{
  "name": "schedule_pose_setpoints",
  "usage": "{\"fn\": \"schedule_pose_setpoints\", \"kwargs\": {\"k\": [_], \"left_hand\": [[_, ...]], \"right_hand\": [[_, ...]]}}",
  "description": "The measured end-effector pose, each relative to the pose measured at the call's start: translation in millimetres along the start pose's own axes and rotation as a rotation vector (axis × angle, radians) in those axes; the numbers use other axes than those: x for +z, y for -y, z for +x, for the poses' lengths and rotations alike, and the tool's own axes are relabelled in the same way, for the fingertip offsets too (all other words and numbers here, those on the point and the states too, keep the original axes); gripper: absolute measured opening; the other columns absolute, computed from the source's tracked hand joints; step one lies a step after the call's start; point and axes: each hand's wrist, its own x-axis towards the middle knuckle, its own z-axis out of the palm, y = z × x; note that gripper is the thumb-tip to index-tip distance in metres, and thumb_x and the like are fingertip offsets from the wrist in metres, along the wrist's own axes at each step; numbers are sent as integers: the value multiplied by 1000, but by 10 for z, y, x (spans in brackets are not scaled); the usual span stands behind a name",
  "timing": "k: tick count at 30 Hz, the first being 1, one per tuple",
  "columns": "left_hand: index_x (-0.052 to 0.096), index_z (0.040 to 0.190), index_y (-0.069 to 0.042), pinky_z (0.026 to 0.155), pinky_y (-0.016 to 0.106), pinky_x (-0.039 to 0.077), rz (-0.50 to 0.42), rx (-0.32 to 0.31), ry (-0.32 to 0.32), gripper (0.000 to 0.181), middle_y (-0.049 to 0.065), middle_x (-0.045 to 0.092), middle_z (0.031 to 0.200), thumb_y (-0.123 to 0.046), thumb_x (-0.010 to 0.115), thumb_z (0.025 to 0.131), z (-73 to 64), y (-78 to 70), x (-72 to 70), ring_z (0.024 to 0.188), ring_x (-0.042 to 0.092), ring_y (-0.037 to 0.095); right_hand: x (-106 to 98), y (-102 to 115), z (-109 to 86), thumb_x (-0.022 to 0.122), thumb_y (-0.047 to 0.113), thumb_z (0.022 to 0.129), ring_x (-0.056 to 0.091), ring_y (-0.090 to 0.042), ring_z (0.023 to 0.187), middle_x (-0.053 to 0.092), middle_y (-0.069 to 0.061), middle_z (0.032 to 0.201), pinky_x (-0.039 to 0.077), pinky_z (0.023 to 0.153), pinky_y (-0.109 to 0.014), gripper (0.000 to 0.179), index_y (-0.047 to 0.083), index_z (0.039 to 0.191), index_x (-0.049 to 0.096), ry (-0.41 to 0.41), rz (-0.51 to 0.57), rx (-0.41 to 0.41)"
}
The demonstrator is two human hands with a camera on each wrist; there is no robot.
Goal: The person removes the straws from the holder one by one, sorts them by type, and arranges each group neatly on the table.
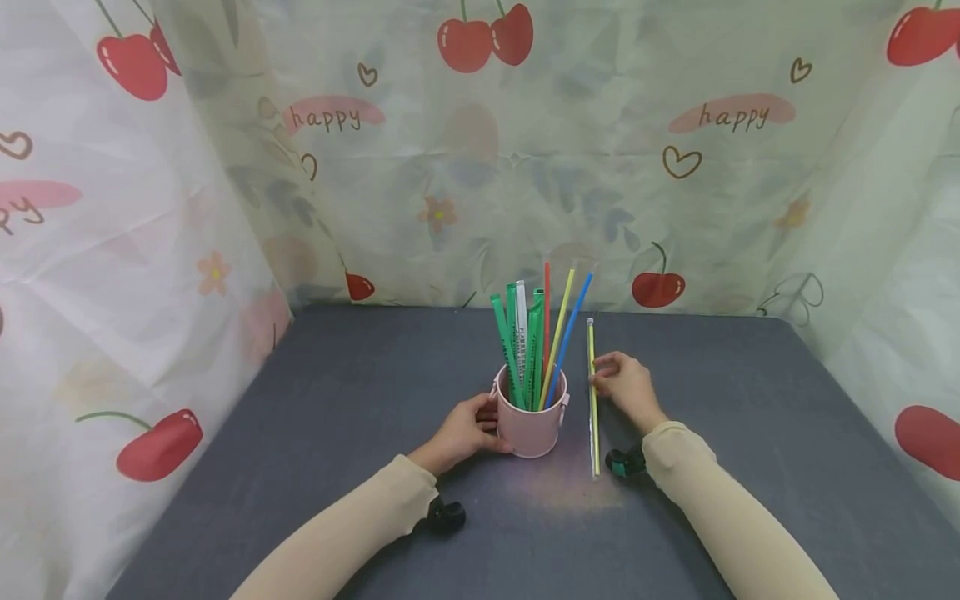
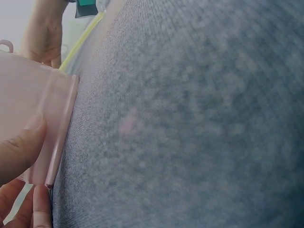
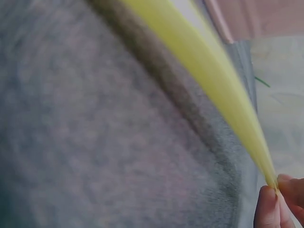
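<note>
A pink bucket (image 1: 528, 433) stands upright on the dark table, holding several green sticks (image 1: 501, 333), a silver-white one (image 1: 521, 333), and red, yellow and blue straws (image 1: 573, 325). My left hand (image 1: 468, 429) grips the bucket's left side, its thumb (image 2: 26, 142) pressed on the pink wall. To the bucket's right, my right hand (image 1: 628, 385) pinches a yellow straw (image 1: 593, 417) in a clear wrapper between thumb and fingertips. In the right wrist view the straw (image 3: 213, 85) runs up from the fingertips, with the bucket (image 3: 261, 19) behind it.
The dark grey table (image 1: 360, 375) reaches back to a hanging cloth (image 1: 517, 183) printed with cherries, hearts and words. More of this cloth hangs at both sides. Dark wrist devices (image 1: 446, 517) show by both cuffs.
</note>
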Motion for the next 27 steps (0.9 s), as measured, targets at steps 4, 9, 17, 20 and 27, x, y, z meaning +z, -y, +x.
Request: {"fn": "schedule_pose_setpoints", "kwargs": {"k": [4,9,17,20,27], "left_hand": [[50,134,-3,97,36,52,19,0,-1,72,12,57,132,-6,85,72,-2,-5,-5,117,58,24],[50,134,-3,97,36,52,25,2,-1,72,12,57,131,-7,85,71,-12,-14,-3,116,58,24],[49,135,-3,99,39,51,6,-13,-7,72,13,56,133,-4,84,72,7,-3,8,119,57,27],[49,135,-3,99,39,51,3,-21,-11,72,13,56,133,-4,84,72,13,4,12,119,57,27],[49,135,-5,99,39,51,10,-28,-8,71,11,57,133,-5,84,72,7,-4,5,119,57,26]], "right_hand": [[25,3,6,69,1,85,63,-7,63,70,-20,91,58,60,-25,28,-6,111,61,20,-26,12],[40,25,-1,69,0,85,65,-9,61,70,-19,89,59,61,-26,28,-6,111,62,48,-32,20],[61,35,-2,70,-1,84,64,-10,64,70,-16,88,59,62,-26,29,-6,111,62,78,-60,50],[72,37,-2,71,-1,83,63,-11,64,69,-15,87,58,62,-26,28,-5,110,63,87,-76,61],[82,60,1,70,-2,84,64,-12,65,69,-17,88,59,63,-27,27,-7,109,62,107,-79,75]]}}
